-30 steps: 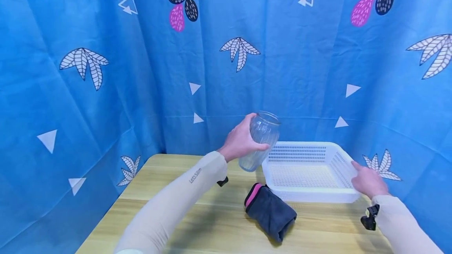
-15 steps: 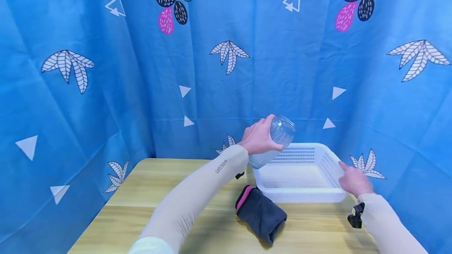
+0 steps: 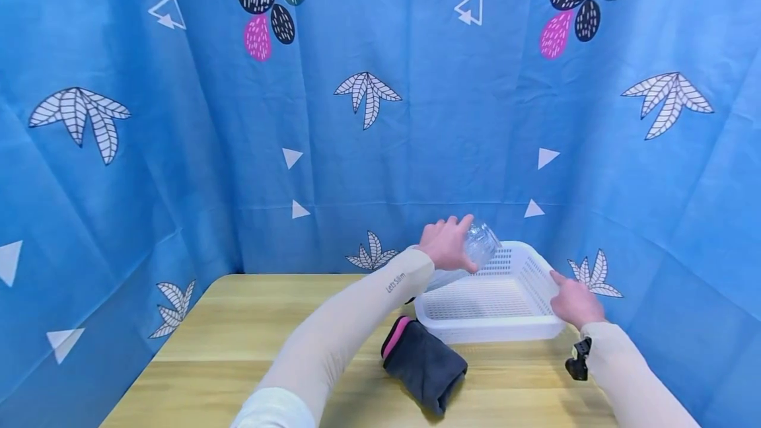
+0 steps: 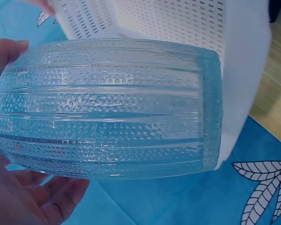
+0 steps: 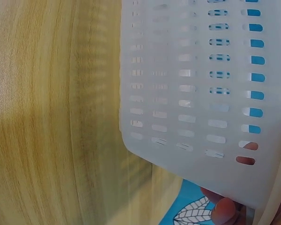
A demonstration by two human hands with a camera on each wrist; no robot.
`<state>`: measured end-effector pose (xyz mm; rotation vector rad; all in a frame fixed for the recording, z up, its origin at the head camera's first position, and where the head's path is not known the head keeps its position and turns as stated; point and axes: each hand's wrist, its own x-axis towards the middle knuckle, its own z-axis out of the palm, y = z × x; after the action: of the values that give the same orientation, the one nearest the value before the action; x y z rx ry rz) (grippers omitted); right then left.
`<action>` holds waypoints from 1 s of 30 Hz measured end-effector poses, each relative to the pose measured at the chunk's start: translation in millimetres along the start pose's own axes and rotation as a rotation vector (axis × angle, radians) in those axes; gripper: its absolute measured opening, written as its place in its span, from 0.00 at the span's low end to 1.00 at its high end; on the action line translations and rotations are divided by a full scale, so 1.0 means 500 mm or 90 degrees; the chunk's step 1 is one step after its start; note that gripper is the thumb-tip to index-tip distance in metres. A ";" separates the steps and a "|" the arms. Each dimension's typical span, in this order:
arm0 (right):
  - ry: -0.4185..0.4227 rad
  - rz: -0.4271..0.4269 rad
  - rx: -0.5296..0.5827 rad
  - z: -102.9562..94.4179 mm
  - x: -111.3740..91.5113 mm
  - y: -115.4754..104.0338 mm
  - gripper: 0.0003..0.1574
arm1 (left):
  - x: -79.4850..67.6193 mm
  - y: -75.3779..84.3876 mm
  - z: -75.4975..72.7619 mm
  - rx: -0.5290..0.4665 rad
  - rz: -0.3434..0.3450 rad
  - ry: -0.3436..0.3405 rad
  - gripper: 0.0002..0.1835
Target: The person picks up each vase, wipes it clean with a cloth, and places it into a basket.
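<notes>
My left hand (image 3: 446, 243) grips a clear ribbed glass vase (image 3: 480, 245), tilted on its side over the left part of a white plastic basket (image 3: 493, 331). In the left wrist view the dimpled glass vase (image 4: 107, 108) lies sideways between thumb and fingers, its thick base pointing right. My right hand (image 3: 575, 299) holds the basket's right end by the rim. Seen from the right wrist, fingers (image 5: 224, 211) show at the corner of the slotted basket wall (image 5: 178, 108). Part of the vase is hidden behind the left hand.
A folded dark grey cloth (image 3: 425, 365) with a pink band lies on the wooden table (image 3: 285, 322) in front of the basket. A blue patterned curtain (image 3: 380, 164) hangs around the back and sides.
My left hand has carried the vase right and tipped it further over, from beside the basket to above it. The right hand stays at the basket rim. The head view has turned slightly right.
</notes>
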<state>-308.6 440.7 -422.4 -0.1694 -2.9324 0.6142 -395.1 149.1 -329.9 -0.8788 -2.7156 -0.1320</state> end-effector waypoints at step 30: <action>0.031 0.012 0.006 0.005 -0.010 -0.009 0.45 | 0.034 0.087 0.148 0.161 0.054 -0.140 0.52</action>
<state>-304.3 434.8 -423.4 -0.2080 -2.8842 0.6176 -400.4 206.6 -395.4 -0.9783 -2.8031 0.3381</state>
